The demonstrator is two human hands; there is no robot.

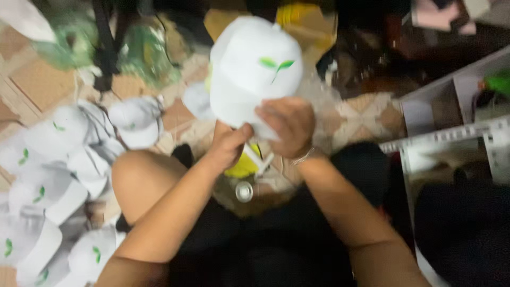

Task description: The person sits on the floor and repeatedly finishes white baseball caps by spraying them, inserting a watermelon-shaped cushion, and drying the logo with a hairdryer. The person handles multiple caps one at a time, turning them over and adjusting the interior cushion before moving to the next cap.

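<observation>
Here, one white cap (252,69), two gripping hands (284,125).

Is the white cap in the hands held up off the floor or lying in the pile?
Held up. Both hands, left and right, grip the white cap at its lower edge, above the pile of caps on the floor.

White cap (249,69) with a green leaf emblem, held up above the lap, gripped at its lower edge, front facing the camera.
</observation>
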